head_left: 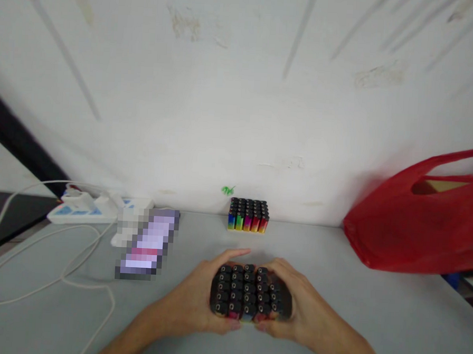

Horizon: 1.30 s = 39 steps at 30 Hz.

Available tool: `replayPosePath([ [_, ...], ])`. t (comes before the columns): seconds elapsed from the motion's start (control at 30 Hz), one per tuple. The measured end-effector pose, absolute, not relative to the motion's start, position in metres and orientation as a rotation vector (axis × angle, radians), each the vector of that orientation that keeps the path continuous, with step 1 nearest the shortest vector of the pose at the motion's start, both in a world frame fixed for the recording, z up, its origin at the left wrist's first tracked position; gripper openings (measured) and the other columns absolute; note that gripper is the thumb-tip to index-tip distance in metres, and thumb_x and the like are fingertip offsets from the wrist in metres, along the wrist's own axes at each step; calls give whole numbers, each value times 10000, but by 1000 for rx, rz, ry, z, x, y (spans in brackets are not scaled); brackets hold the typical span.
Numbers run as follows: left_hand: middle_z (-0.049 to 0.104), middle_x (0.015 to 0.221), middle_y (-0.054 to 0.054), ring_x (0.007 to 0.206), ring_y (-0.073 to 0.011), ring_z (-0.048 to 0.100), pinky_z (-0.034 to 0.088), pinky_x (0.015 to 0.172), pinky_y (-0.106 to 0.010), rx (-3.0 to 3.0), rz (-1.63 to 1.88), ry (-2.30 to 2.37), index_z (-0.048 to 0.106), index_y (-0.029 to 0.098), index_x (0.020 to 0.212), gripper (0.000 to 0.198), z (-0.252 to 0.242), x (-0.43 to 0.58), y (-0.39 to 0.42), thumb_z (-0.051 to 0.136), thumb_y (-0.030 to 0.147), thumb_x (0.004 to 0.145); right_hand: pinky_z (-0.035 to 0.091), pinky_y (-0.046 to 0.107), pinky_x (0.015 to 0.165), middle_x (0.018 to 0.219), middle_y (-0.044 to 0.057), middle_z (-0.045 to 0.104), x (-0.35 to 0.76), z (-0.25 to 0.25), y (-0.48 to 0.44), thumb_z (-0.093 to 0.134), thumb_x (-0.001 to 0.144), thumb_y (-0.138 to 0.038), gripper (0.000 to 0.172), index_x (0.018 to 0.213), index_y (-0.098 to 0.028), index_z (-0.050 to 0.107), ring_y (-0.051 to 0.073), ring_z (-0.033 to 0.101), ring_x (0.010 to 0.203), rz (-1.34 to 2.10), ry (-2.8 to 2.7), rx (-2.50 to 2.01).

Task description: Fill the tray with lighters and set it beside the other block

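A block of lighters (pixel 248 291) with black tops and coloured bodies stands upright in tight rows between my two hands, close to me. My left hand (pixel 198 296) wraps its left side, with one finger stretched along the far edge and the thumb at the near edge. From the right, my right hand (pixel 299 302) grips the same block, its fingers around the far and near sides. Dark areas at both ends of the block are blurred. Farther off, against the wall, a second set of lighters (pixel 248 215) rests on a pale base, showing blue, green, pink and red bodies.
On the left lie a phone (pixel 151 244), partly pixelated, and a white power strip (pixel 66 213) with plugs and looping white cables (pixel 90 285). A red bag (pixel 412 228) stands at the right. The white wall (pixel 240 103) bounds the grey table (pixel 334 288) behind.
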State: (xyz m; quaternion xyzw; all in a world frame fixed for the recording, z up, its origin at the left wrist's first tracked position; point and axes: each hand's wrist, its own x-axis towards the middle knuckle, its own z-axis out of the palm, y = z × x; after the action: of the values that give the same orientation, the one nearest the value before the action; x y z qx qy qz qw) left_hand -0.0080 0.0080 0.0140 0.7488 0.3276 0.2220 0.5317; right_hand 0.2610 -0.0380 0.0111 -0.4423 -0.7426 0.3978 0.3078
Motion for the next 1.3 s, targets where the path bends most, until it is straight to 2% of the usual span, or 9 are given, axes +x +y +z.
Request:
replayPosePath([
  [0.17,748,1390,-49,1165,-324,760,621,990,-416,1803,494,787,378,340,1658,1077,16,-10,8,923,199,741,544,386,919,1181,18,658,261,11,-37,951,753,-190,571,1232,-278,653,261,657,1087,1023,-1984,-1180],
  [0.33,673,1520,-32,1346,-320,683,540,1147,-423,1838,527,775,329,396,1677,1164,20,-14,10,973,222,723,542,383,890,1154,20,655,261,12,-37,949,778,-235,514,1195,-268,649,258,655,1056,1013,-1996,-1202],
  [0.43,698,1484,-20,1321,-331,690,517,1162,-462,1945,499,876,329,417,1675,1210,23,-14,10,995,228,682,540,387,896,1158,20,653,261,11,-37,955,764,-228,523,1187,-266,650,259,653,1059,1000,-2002,-1212],
  [0.63,767,1357,-12,1215,-347,723,528,1109,-468,2043,444,985,354,398,1669,1213,26,-13,7,997,244,653,537,391,892,1157,24,650,262,9,-38,949,769,-236,517,1186,-264,644,264,655,1060,1000,-1999,-1215],
  [0.83,750,1403,-18,1261,-363,703,512,1128,-484,2054,457,977,367,411,1668,1161,21,-15,8,978,266,692,531,388,890,1165,20,650,262,8,-37,955,749,-236,555,1199,-267,632,262,650,1060,1003,-1994,-1204],
  [1.0,783,1333,2,1162,-326,750,564,1037,-432,1993,482,940,369,414,1664,1160,20,-13,8,966,209,691,525,384,883,1153,20,647,261,9,-37,941,746,-221,534,1180,-263,633,258,646,1047,983,-1996,-1205],
  [1.3,762,1349,7,1126,-282,770,609,953,-356,1841,528,830,394,390,1652,1136,15,-9,7,977,184,699,519,369,851,1116,3,636,263,14,-39,937,682,-174,559,1146,-260,638,247,643,1008,1015,-1996,-1229],
])
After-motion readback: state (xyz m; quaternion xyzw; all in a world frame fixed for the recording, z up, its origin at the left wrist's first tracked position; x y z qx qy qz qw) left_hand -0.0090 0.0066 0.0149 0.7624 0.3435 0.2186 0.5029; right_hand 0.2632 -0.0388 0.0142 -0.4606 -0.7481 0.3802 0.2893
